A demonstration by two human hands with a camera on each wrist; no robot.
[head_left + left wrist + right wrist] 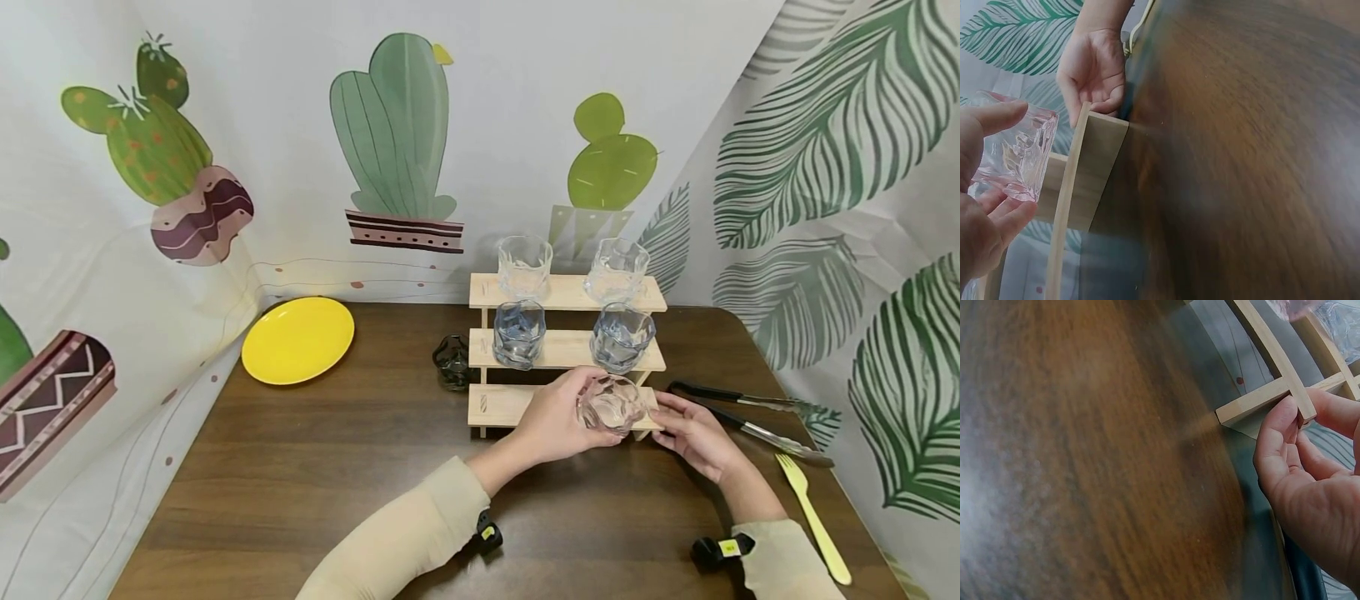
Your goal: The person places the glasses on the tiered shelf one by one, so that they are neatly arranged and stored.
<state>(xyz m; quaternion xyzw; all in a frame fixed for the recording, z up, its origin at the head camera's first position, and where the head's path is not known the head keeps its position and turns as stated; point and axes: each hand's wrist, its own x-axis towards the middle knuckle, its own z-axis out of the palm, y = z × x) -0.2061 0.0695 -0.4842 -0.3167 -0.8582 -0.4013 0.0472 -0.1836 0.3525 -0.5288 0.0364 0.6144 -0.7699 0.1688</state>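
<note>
A wooden three-step rack (501, 408) stands toward the back of the table. My left hand (551, 421) grips a pink-tinted glass (613, 407) around its side, over the right part of the lowest step. In the left wrist view the glass (1019, 150) is tilted, between the thumb above and the fingers below. My right hand (697, 433) pinches the right end of that lowest step; the right wrist view shows thumb and fingers on the board's end (1300, 403). Two blue glasses (519, 335) sit on the middle step and two clear glasses (525, 268) on the top one.
A dark glass (452, 363) stands just left of the rack. Far left lies a yellow plate (298, 342). Black-handled tongs (757, 429) and a yellow fork (813, 521) lie at the right. A printed cloth (285, 150) hangs behind the table (300, 483).
</note>
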